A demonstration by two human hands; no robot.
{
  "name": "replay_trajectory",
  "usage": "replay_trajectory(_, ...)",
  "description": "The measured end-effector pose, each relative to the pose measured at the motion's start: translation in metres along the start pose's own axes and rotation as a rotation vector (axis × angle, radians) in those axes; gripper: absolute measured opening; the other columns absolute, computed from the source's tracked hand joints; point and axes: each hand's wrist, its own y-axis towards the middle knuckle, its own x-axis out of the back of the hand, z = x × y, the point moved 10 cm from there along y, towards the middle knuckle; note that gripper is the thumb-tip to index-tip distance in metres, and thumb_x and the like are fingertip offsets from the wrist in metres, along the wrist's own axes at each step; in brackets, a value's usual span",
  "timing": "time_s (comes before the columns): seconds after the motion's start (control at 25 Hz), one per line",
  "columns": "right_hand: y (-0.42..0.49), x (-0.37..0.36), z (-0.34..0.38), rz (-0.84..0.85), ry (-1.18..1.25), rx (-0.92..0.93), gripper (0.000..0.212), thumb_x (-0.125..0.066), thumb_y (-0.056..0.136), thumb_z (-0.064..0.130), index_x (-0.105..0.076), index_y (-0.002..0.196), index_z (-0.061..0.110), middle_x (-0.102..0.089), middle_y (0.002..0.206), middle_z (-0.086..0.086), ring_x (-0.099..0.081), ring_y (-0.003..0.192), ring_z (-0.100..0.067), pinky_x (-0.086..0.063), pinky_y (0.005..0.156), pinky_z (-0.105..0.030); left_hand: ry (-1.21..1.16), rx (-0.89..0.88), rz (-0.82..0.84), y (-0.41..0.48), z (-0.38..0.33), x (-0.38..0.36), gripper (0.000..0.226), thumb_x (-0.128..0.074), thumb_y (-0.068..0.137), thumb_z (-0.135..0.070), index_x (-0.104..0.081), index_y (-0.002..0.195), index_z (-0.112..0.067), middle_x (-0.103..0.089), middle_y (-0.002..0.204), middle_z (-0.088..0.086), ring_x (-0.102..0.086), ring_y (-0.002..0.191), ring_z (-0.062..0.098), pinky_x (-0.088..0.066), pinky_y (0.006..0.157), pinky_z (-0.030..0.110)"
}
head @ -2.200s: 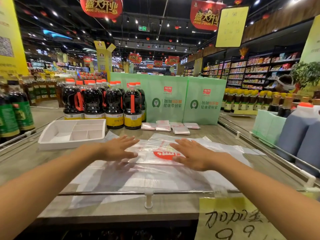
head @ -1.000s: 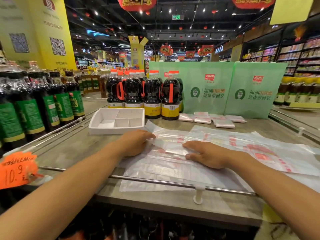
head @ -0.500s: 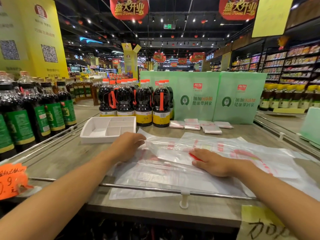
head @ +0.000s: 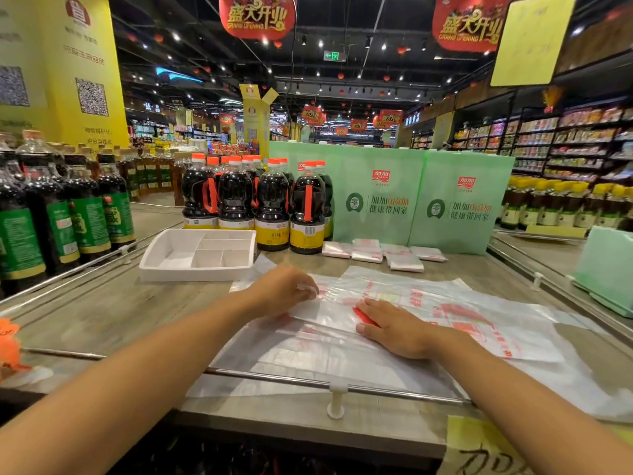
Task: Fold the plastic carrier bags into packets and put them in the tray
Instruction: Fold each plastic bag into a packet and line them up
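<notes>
A clear plastic carrier bag (head: 404, 296) with red print lies spread flat on the shelf top, over more clear plastic. My left hand (head: 284, 289) has its fingers curled down and pinches the bag's left end. To its right, my right hand (head: 394, 327) lies flat on the bag and presses it down. A white divided tray (head: 164, 265) sits at the back left, nothing in it. Several folded bag packets (head: 380, 253) lie in a row behind the bag.
Dark sauce bottles (head: 270, 204) with orange caps stand behind the tray, more bottles (head: 51, 214) along the left. Two green paper bags (head: 421, 200) stand at the back. A metal rail (head: 335, 383) runs along the near edge. A green box (head: 606, 269) sits at right.
Both hands first lay flat and apart on the bag. My left hand then curled onto the bag's left end, and my right hand slid in to press the middle.
</notes>
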Motion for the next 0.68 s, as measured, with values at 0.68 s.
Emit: replay_trajectory(0.68,-0.001,0.002,0.000,-0.036,0.063,0.014,0.072,-0.032,0.104,0.062,-0.012,0.164,0.028,-0.007,0.171,0.005,-0.005,0.157,-0.014,-0.004,0.126,-0.035,0.088,0.142,0.145,-0.004,0.019,-0.045,0.052,-0.041,0.101,-0.055,-0.049,0.146,-0.030,-0.048,0.147,0.001,-0.042,0.135,0.025,-0.035,0.111,0.052)
